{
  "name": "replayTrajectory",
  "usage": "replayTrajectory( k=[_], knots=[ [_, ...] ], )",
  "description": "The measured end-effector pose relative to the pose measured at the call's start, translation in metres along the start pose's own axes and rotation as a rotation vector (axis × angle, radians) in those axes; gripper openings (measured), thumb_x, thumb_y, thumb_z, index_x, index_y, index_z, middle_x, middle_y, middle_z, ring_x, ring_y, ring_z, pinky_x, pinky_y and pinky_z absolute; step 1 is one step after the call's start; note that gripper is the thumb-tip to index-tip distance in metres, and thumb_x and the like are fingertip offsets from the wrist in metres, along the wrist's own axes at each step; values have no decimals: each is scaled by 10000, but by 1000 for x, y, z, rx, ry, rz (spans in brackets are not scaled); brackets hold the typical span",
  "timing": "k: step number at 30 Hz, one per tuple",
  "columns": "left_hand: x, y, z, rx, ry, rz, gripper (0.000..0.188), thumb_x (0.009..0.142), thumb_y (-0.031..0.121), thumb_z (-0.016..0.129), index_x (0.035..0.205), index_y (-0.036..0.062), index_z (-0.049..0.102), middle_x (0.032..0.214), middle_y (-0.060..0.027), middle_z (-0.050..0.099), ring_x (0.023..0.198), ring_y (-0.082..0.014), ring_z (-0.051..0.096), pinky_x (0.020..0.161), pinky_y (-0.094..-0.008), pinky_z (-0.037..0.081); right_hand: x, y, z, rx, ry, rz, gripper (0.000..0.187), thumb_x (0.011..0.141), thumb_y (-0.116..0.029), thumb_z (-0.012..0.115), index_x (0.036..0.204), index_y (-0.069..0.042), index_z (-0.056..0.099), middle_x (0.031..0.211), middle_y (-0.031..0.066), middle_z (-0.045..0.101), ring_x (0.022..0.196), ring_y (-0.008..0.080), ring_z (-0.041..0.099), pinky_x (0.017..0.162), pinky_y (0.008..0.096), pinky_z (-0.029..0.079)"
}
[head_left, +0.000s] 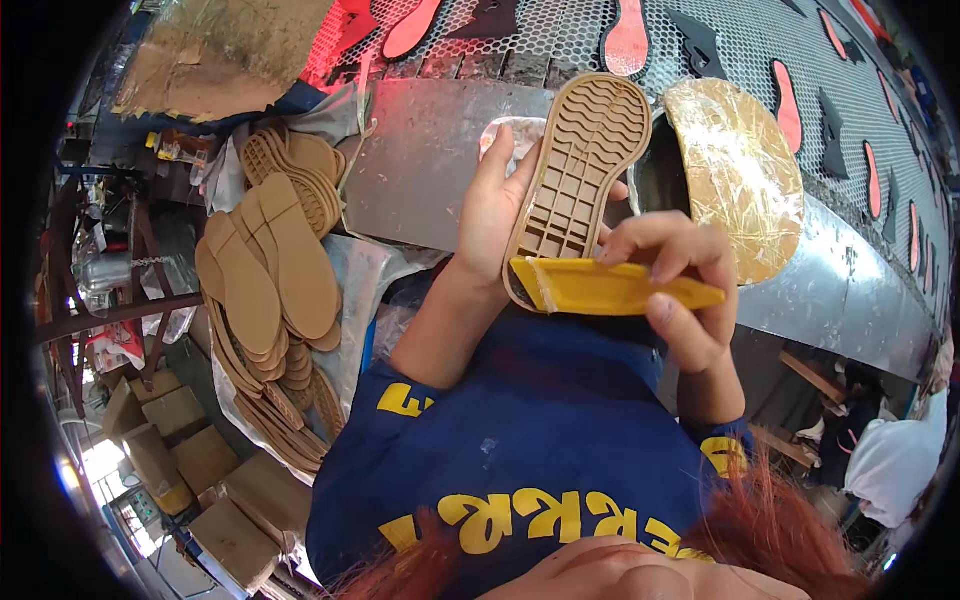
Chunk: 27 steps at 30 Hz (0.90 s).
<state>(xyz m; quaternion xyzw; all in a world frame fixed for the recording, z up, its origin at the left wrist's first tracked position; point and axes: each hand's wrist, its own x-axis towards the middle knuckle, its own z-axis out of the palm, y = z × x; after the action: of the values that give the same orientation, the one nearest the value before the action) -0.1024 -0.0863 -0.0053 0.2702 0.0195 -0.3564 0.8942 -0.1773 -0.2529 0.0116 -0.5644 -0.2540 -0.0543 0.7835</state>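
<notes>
A tan shoe sole (pixel 578 165) is tilted upright in front of me, its ribbed and gridded face towards me. My left hand (pixel 492 215) grips it from behind, thumb pointing up along the left edge. My right hand (pixel 695 265) pinches a yellow brush (pixel 625 288) between thumb and fingers. The brush lies nearly level across the lower end of the sole; its dark tip is at the sole's lower left edge. Whether the tip touches the sole, I cannot tell. To the right stands a dark pot (pixel 662 170), partly covered by a rounded, tape-wrapped board (pixel 740 180).
Stacks of tan soles (pixel 290 260) lie to my left on plastic sheeting. A metal ledge (pixel 430 150) borders a mesh conveyor (pixel 560 35) carrying pink insoles (pixel 627 40) and black cut pieces (pixel 832 125). Cardboard boxes (pixel 235 535) stand at lower left; a white bag (pixel 895 465) hangs at right.
</notes>
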Motion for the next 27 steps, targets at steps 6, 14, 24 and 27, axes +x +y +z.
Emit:
replayTrajectory(
  k=[6, 14, 24, 27],
  knots=[
    [-6, 12, 3, -122, 104, -15, 724, 959, 611, 230, 1371, 39, 399, 1226, -180, 567, 1066, -273, 597, 946, -381, 467, 34, 10, -11, 190, -139, 118, 174, 889, -93, 560, 992, -44, 429, 1035, 182, 579, 985, 212, 567, 891, 338, 435],
    [-14, 17, -7, -109, -43, -89, 722, 962, 600, 268, 1410, 39, 349, 1290, -144, 530, 1124, -248, 564, 970, -357, 444, 54, 25, -15, 343, -262, 133, 134, 911, -87, 538, 983, -50, 431, 1021, 194, 601, 951, 195, 583, 830, 315, 465],
    [-19, 20, -4, -30, -144, -156, 751, 941, 643, 224, 1422, 72, 299, 1160, -160, 568, 893, -269, 647, 722, -385, 566, 56, 24, -22, 275, -345, 209, 187, 918, -123, 533, 938, -73, 354, 886, 253, 601, 802, 279, 643, 733, 344, 528],
    [-19, 19, 2, 115, -82, -133, 755, 932, 653, 225, 1417, 79, 306, 1097, -177, 588, 797, -296, 660, 601, -382, 578, 58, 26, -22, 302, -358, 195, 195, 925, -133, 539, 935, -73, 353, 861, 250, 610, 789, 281, 646, 730, 342, 529]
  ],
)
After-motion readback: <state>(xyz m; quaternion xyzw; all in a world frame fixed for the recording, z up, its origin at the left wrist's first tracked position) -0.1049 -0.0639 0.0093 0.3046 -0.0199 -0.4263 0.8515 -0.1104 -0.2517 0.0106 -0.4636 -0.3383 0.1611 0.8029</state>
